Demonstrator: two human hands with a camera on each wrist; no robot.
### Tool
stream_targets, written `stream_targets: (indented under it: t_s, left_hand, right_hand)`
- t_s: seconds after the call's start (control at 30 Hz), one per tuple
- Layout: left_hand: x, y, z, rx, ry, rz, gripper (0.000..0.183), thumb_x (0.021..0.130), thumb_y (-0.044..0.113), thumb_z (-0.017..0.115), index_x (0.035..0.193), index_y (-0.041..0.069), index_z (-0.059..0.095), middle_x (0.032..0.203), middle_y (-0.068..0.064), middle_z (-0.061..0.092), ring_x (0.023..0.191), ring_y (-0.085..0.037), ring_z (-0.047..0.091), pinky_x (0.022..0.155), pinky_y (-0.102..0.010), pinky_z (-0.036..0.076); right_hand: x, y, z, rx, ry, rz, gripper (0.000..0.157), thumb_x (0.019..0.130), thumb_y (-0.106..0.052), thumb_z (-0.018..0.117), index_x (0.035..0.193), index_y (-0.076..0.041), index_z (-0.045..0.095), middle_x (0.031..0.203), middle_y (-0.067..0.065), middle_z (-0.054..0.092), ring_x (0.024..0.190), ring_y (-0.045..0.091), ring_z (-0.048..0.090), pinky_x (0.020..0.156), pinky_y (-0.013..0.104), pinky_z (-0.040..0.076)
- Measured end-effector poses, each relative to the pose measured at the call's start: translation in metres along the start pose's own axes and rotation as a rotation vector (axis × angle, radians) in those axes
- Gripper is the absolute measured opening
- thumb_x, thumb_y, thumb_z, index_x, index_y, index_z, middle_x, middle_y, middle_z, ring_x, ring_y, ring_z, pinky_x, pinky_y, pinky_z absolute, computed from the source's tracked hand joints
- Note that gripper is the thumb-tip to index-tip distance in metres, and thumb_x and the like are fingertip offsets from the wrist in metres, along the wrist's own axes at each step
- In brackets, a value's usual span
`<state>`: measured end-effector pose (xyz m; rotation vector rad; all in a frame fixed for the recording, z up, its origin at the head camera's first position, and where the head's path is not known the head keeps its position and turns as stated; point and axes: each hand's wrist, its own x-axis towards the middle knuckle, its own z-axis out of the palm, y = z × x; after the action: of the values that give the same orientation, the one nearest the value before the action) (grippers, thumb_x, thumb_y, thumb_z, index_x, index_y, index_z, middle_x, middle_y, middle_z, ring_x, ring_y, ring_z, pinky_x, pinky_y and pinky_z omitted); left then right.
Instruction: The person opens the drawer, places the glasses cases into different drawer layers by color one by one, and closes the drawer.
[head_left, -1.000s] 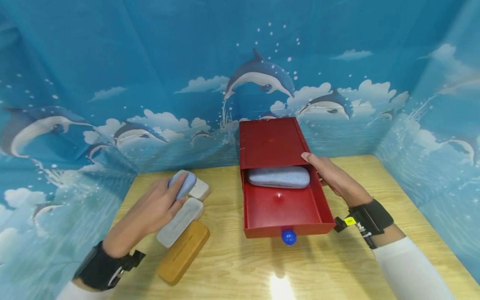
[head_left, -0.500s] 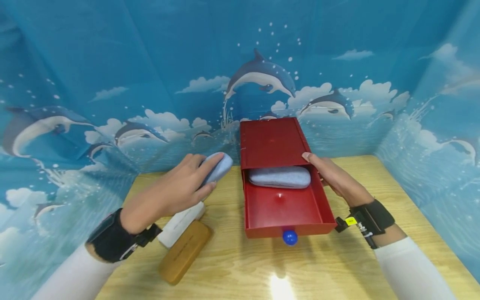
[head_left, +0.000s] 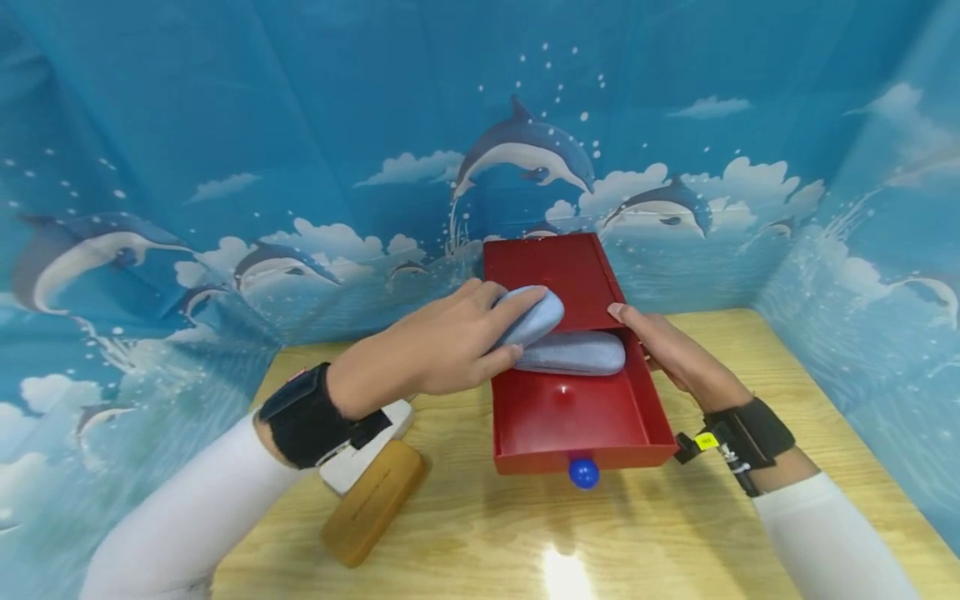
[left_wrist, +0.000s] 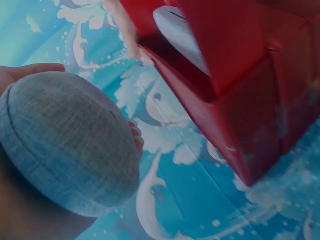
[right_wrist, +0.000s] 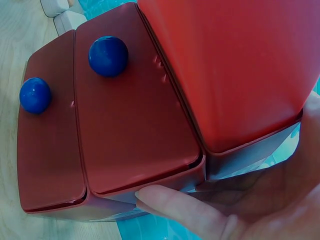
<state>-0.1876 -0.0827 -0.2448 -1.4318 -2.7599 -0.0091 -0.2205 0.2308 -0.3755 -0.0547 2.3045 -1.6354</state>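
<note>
My left hand (head_left: 450, 342) grips a light-blue fabric glasses case (head_left: 542, 317) between fingers and thumb, held over the top front edge of a red drawer cabinet (head_left: 555, 262). The same case (left_wrist: 75, 145) fills much of the left wrist view. The cabinet's top drawer (head_left: 566, 421) is pulled out, and a second blue glasses case (head_left: 581, 353) lies across its back, partly covered by the held one. My right hand (head_left: 671, 350) holds the cabinet's right edge, thumb on the top and fingers along the side (right_wrist: 175, 205).
A white glasses case (head_left: 360, 458) and an orange-brown glasses case (head_left: 375, 504) lie on the wooden table (head_left: 480, 533) at left. Two lower drawers (right_wrist: 135, 125) are closed, with blue knobs (right_wrist: 108, 56). A dolphin-print cloth (head_left: 360, 125) hangs behind.
My left hand has lifted the blue glasses case from the group at left and carried it rightward to the cabinet. My right hand stays on the cabinet edge.
</note>
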Motion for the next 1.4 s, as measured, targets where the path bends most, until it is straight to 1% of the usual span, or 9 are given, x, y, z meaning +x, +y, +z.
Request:
stream_targets:
  t_s: [0.2,0.43,0.57,0.67,0.87,1.07,1.2,1.3,1.4]
  left_hand:
    - [0.028,0.014,-0.001,-0.044,-0.031,0.126,0.065,0.096,0.040,0.048,0.151,0.024,0.016,0.128,-0.005,0.045,0.108,-0.015,0.039,0.080,-0.030,0.045]
    - [0.055,0.037,0.004,-0.044,-0.190,0.171,0.076,0.094,0.044,0.052,0.152,0.030,0.005,0.131,-0.002,0.043,0.110,-0.012,0.039,0.078,-0.025,0.046]
    - [0.066,0.048,0.005,-0.062,-0.257,0.205,0.077,0.092,0.045,0.056,0.150,0.030,0.008,0.130,0.000,0.044,0.106,-0.010,0.041,0.077,-0.022,0.045]
    - [0.073,0.053,0.006,-0.086,-0.311,0.224,0.077,0.091,0.043,0.058,0.149,0.028,0.009,0.129,0.000,0.044,0.103,-0.008,0.043,0.077,-0.021,0.045]
    - [0.082,0.059,0.021,-0.071,-0.389,0.249,0.075,0.089,0.037,0.063,0.147,0.025,0.015,0.120,0.003,0.049,0.098,-0.007,0.046,0.078,-0.022,0.044]
    - [0.083,0.063,0.037,-0.026,-0.440,0.215,0.061,0.090,0.036,0.061,0.137,0.025,0.024,0.078,0.005,0.057,0.063,-0.006,0.057,0.062,-0.023,0.045]
    - [0.086,0.065,0.046,-0.025,-0.471,0.199,0.065,0.090,0.036,0.062,0.141,0.026,0.022,0.079,0.006,0.058,0.066,-0.004,0.057,0.067,-0.023,0.045]
    - [0.088,0.067,0.053,-0.032,-0.492,0.197,0.067,0.092,0.035,0.061,0.145,0.025,0.021,0.088,0.008,0.056,0.073,-0.004,0.056,0.070,-0.023,0.043]
    - [0.090,0.069,0.058,-0.040,-0.513,0.197,0.066,0.093,0.032,0.059,0.147,0.023,0.020,0.087,0.006,0.057,0.067,-0.007,0.057,0.065,-0.023,0.044]
  right_hand:
    - [0.000,0.001,-0.001,-0.017,0.011,0.001,0.076,0.093,-0.067,0.036,0.132,-0.003,0.044,0.115,0.021,0.056,0.093,0.027,0.063,0.076,0.045,0.054]
    - [0.000,0.001,0.001,-0.020,0.015,-0.006,0.070,0.092,-0.067,0.037,0.116,-0.004,0.055,0.103,0.014,0.060,0.088,0.027,0.062,0.073,0.042,0.054]
    - [0.001,-0.001,0.000,-0.023,0.007,-0.012,0.066,0.092,-0.067,0.038,0.105,-0.006,0.060,0.088,0.008,0.064,0.079,0.026,0.062,0.072,0.039,0.052]
    - [0.001,-0.001,-0.002,-0.021,-0.018,-0.038,0.068,0.094,-0.065,0.036,0.106,-0.004,0.063,0.082,0.009,0.066,0.076,0.029,0.064,0.073,0.040,0.052]
    - [0.000,0.000,-0.003,-0.016,-0.018,-0.008,0.074,0.093,-0.067,0.035,0.126,-0.004,0.054,0.104,0.013,0.063,0.086,0.028,0.063,0.073,0.042,0.053]
    - [0.002,-0.001,-0.001,-0.024,0.002,0.001,0.074,0.092,-0.068,0.037,0.133,-0.008,0.047,0.116,0.018,0.057,0.092,0.027,0.061,0.073,0.042,0.053]
    - [0.002,0.000,-0.002,-0.016,-0.007,0.002,0.074,0.093,-0.067,0.037,0.132,-0.005,0.046,0.114,0.018,0.057,0.093,0.027,0.062,0.075,0.044,0.053]
    - [0.001,0.000,-0.002,-0.010,-0.006,-0.009,0.073,0.093,-0.066,0.036,0.132,-0.005,0.047,0.114,0.019,0.058,0.094,0.027,0.062,0.076,0.045,0.053]
    - [0.001,0.001,-0.002,-0.006,0.003,-0.018,0.072,0.094,-0.065,0.036,0.131,-0.005,0.048,0.114,0.018,0.059,0.094,0.027,0.063,0.076,0.045,0.053]
